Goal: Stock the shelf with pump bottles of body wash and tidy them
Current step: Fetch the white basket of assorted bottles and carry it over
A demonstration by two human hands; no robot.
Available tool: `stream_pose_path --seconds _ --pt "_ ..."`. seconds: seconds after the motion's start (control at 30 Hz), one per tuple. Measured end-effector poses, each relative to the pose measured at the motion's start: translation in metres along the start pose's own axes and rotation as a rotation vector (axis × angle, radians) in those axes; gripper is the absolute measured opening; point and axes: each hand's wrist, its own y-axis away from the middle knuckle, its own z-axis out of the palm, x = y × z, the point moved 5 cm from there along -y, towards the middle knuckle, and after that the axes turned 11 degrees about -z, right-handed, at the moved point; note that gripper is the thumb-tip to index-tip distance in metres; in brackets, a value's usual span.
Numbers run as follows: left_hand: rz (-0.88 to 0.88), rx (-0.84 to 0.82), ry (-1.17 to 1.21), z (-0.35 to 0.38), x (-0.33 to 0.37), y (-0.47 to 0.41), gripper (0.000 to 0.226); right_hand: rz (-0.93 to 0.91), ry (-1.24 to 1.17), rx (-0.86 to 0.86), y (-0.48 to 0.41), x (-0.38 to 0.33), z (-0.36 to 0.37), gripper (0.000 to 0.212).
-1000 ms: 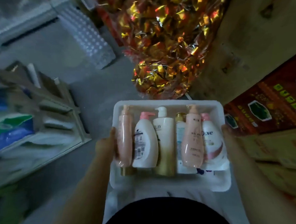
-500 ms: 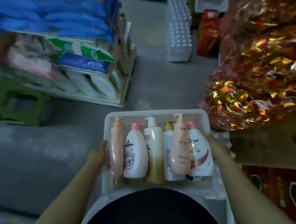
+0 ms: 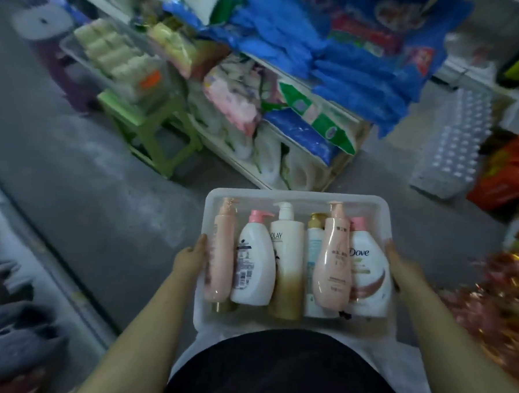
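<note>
A shallow, milky white plastic tray (image 3: 294, 194) with rounded corners is held at waist height above the grey concrete floor (image 3: 95, 187). The left hand (image 3: 191, 258) grips its left wall and the right hand (image 3: 401, 264) its right wall, thumbs along the rim and the other fingers hidden. Six glossy pump bottles (image 3: 287, 255) lie side by side in it, pumps pointing away: slim pink, rounded white, tall white-and-gold, small gold-capped, curvy peach, white Dove. A shelf (image 3: 338, 168) of soft plastic packs stands beyond.
</note>
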Motion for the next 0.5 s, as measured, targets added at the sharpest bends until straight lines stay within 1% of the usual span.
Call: stream_pose_path --seconds 0.07,0.13,0.27,0.37,0.5 --pt "-0.034 0.025 0.095 -0.012 -0.001 -0.009 0.061 -0.05 0.043 -0.05 -0.01 -0.031 0.021 0.075" --pt "-0.073 0.047 0.161 -0.024 -0.003 -0.017 0.063 -0.081 0.094 -0.092 -0.022 -0.059 0.046 0.078" --pt "-0.163 0.112 0.261 -0.046 0.001 -0.036 0.056 -0.145 0.2 -0.19 -0.046 -0.128 0.099 0.077" --pt "-0.21 0.165 0.392 -0.06 0.013 -0.05 0.049 -0.179 0.269 -0.286 -0.066 -0.183 0.143 0.081" --pt "-0.274 0.27 0.526 -0.08 0.027 -0.057 0.051 -0.301 0.309 -0.379 -0.086 -0.258 0.202 0.078"
